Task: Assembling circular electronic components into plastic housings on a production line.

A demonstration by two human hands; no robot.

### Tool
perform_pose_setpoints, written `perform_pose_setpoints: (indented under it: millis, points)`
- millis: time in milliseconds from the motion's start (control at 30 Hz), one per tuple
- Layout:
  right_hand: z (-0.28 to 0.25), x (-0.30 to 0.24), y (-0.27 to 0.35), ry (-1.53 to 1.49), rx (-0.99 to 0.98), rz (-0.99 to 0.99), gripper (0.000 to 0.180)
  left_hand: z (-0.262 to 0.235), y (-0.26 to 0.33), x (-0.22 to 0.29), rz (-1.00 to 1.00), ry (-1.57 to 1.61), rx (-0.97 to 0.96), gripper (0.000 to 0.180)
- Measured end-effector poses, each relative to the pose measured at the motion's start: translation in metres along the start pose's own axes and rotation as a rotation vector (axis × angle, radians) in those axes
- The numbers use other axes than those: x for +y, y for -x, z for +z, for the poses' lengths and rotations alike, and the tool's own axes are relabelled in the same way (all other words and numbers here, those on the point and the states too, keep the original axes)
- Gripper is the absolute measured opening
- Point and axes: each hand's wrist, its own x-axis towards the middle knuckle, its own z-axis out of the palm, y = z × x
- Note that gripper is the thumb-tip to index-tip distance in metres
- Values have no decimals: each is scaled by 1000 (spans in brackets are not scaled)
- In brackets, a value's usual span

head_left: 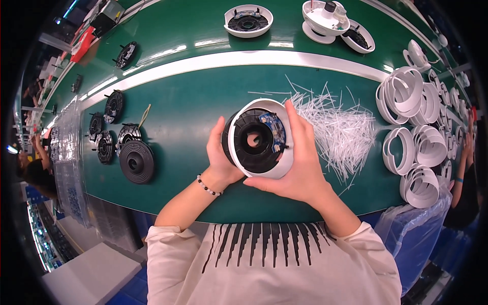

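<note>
Both my hands grip a white round housing (291, 163) above the green table. Inside it sits a black round base (245, 158) with a hole in the middle and a blue circuit board (275, 129) along one side. My left hand (222, 157) holds the assembly from the left, fingers going behind it. Around the right side of the white wall wraps my right hand (301, 168), thumb along the lower rim and fingers pointing up. The rear of the assembly and several fingertips are hidden.
Thin white strips (340, 132) lie heaped right of my hands. White rings (401, 96) are stacked at the right edge. Black round bases (105, 147) and a dark ribbed disc (136, 161) lie left. Beyond a white rail (218, 61) stands a white bowl-shaped housing (248, 33).
</note>
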Motion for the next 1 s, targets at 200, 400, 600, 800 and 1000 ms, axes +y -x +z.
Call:
perform_pose_setpoints:
  millis: [200,400,600,800,1000]
  points:
    - [4,-1,-2,23,67,-61,110,6,-3,-7,158,69,-115,55]
    - [11,3,-4,127,95,-65,115,19,-8,-13,222,-134,5,68]
    - [7,2,-11,149,112,-106,119,-5,-2,-5,41,37,-334,90]
    - [24,4,-8,84,165,-11,121,4,2,-8,206,-383,-98,79]
    - [30,6,0,48,333,-53,119,21,-2,-16,348,-364,-92,80]
